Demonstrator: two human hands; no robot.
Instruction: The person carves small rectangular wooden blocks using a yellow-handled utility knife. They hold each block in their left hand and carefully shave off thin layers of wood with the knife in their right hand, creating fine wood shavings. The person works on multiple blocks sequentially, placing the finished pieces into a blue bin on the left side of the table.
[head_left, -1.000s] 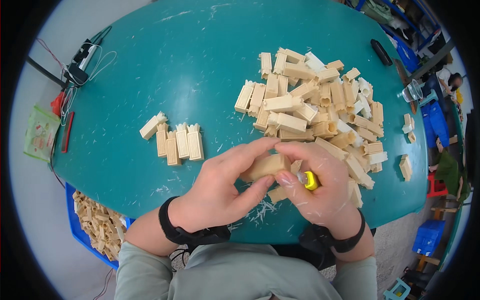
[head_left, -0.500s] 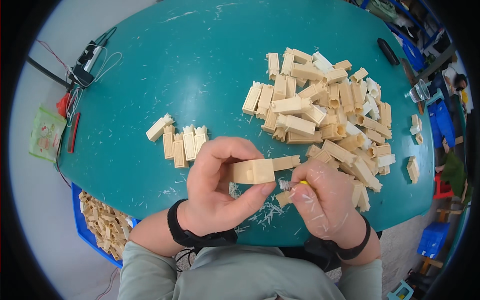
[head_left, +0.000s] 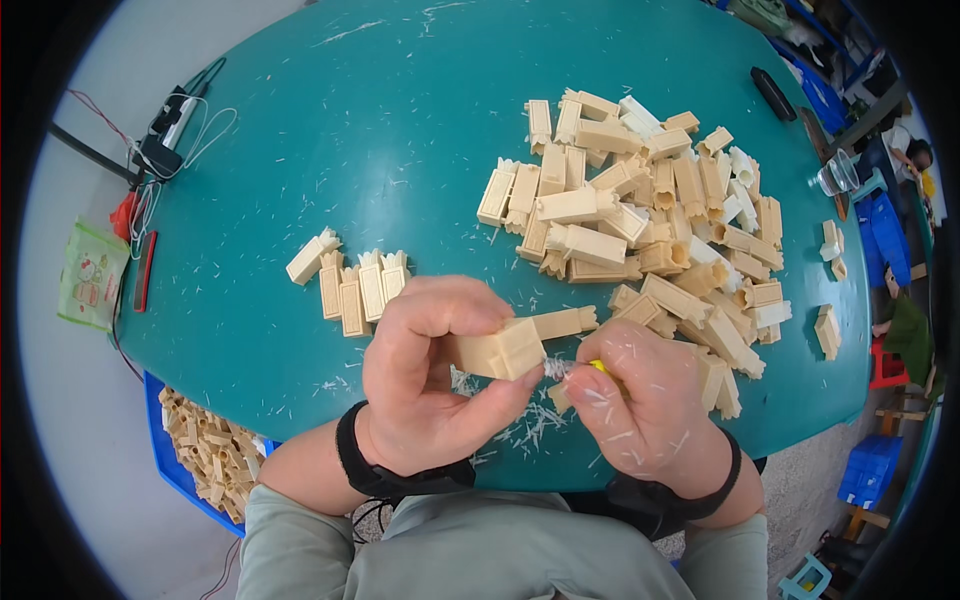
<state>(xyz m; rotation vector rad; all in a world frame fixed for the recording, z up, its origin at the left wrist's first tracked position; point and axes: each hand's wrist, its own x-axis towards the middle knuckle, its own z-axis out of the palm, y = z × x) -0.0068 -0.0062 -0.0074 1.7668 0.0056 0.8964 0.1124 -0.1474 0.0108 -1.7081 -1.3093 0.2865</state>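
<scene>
In my left hand point(head_left: 425, 400) is a cream-coloured plastic block point(head_left: 497, 350), hollow-looking and rectangular, held between thumb and curled fingers with one corner turned toward me. My right hand point(head_left: 645, 405) is closed around a yellow-handled knife point(head_left: 599, 367); most of its handle is hidden in the fist. Its thin blade, with pale shavings clinging to it, reaches close to the block's right corner; contact cannot be made out. White slivers stick to the right hand's skin. Loose shavings point(head_left: 535, 430) lie on the table below both hands.
A large heap of similar blocks point(head_left: 650, 205) covers the right of the green table point(head_left: 360, 150). Several more blocks point(head_left: 352, 300) stand at left. A blue bin point(head_left: 165, 445) of pieces sits lower left. Near the edges are a power strip point(head_left: 180, 118), a glass jar point(head_left: 838, 175) and a black object point(head_left: 773, 93).
My left hand has tilted the block, turning its corner toward the knife. My right hand has moved slightly left, bringing the blade closer to the block.
</scene>
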